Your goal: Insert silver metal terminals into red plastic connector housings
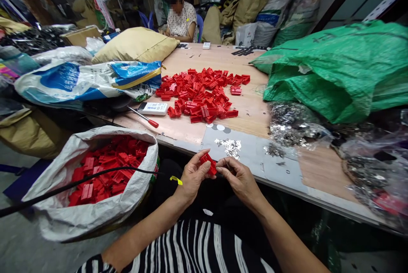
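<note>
My left hand (193, 176) grips a small red plastic part (208, 164) between thumb and fingers, just off the table's front edge. My right hand (237, 177) is closed in a pinch at the right end of that part; whatever its fingertips hold is too small to make out. Beyond my hands, small shiny metal pieces (232, 148) lie scattered on a grey sheet (251, 147). Farther back a loose heap of red plastic parts (204, 94) covers the middle of the table.
A white sack (44, 209) full of red parts stands at my left, with a black cable (95, 176) across it. A red-handled screwdriver (153, 123) lies by a white box (153, 109). Right are a green sack (334, 64) and metal-filled bags (376, 171). A person (182, 18) sits opposite.
</note>
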A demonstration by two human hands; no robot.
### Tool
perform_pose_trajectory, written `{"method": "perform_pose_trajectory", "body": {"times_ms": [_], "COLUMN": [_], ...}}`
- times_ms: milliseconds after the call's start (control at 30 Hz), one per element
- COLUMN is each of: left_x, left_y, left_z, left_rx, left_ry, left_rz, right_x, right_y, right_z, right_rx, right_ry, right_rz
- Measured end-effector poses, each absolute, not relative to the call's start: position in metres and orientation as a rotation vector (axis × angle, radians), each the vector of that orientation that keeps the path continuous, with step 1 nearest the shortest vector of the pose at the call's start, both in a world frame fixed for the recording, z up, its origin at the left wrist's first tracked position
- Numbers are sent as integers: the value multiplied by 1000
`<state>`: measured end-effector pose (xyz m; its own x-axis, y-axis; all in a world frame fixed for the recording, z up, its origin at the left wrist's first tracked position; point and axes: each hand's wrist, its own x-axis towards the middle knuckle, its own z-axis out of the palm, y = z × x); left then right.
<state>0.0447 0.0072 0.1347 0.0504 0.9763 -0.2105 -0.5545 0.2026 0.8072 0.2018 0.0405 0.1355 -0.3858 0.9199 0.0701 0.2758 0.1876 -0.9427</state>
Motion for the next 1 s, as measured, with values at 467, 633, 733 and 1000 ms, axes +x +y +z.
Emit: {"method": "perform_pose_trajectory", "body": {"times_ms": [467,633,733,1000], "left_x": [43,45,46,42], "left_y": [3,1,-2,-2], "left_z": [127,123,125,125], "left_rx": [763,794,676,628], "left_ry": [905,936,910,909], "left_rz": [1141,1113,1117,1155], "right_x": [219,218,220,311], "right_y": [36,33,32,56], "right_z": [140,145,148,134], "right_rx": [-954,-929,-926,-1634], "right_ry": [-1847,-1869,-1823,-1812], "right_rz": [1523,1571,1632,576]}}
